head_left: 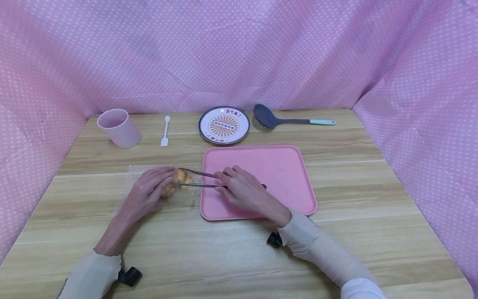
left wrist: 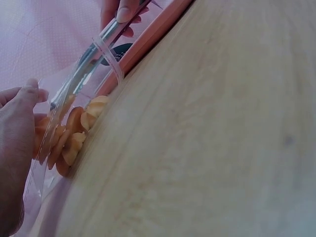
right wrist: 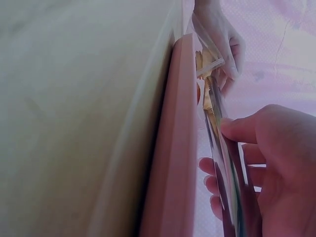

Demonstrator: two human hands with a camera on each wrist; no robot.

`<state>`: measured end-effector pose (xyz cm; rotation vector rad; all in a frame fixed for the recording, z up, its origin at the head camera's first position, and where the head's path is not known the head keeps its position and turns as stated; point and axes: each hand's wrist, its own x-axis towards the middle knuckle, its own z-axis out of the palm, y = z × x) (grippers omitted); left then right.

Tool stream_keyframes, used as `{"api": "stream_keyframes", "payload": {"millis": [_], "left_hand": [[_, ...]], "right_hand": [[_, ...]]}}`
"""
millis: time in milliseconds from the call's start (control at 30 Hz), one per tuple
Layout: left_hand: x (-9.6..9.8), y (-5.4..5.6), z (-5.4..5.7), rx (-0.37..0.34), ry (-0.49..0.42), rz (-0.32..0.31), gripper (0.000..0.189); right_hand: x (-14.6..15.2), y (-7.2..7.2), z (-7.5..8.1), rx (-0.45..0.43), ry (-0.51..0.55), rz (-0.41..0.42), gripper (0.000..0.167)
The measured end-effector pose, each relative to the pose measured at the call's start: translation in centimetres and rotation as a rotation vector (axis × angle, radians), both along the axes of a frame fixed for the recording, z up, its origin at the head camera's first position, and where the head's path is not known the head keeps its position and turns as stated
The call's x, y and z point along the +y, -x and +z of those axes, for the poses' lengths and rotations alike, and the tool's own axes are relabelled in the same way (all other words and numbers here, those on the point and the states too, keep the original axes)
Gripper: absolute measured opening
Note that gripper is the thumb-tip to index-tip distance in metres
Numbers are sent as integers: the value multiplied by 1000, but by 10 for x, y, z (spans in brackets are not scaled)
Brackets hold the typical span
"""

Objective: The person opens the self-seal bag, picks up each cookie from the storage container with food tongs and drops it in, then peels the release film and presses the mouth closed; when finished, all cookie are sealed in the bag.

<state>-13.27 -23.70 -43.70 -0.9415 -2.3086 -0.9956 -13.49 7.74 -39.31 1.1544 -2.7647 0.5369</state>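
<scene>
A clear plastic bag [left wrist: 109, 58] with several golden-brown cookies [head_left: 181, 177] in it lies left of the pink tray [head_left: 269, 166]. My left hand [head_left: 147, 191] pinches the bag's upper side between thumb and fingers, lifting its mouth toward the tray. In my right hand [head_left: 242, 189], thumb on one arm and fingers on the other, are metal tongs [head_left: 203, 185]. The tongs reach leftward over the tray's edge and through the bag's mouth, their tips among the cookies. In the right wrist view the jaws stand apart, partly hidden by the bag.
Behind the tray sit a patterned plate [head_left: 224, 126] and a dark slotted spoon [head_left: 266, 116] with a mint handle end. A pink cup [head_left: 120, 128] and a small white spatula [head_left: 165, 131] stand at the back left. Pink dotted cloth [head_left: 224, 54] hangs around the wooden table [head_left: 209, 257].
</scene>
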Motion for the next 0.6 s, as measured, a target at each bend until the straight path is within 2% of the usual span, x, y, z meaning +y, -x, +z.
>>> {"api": "stream_keyframes", "payload": {"millis": [233, 467, 600], "left_hand": [[0, -1, 1, -7, 20, 13, 38], [0, -4, 2, -93, 90, 73, 33], [0, -5, 3, -110, 94, 84, 33]], "right_hand": [[-5, 0, -1, 6, -8, -4, 36], [-3, -2, 1, -28, -46, -23, 42], [3, -4, 3, -54, -48, -50, 44]]}}
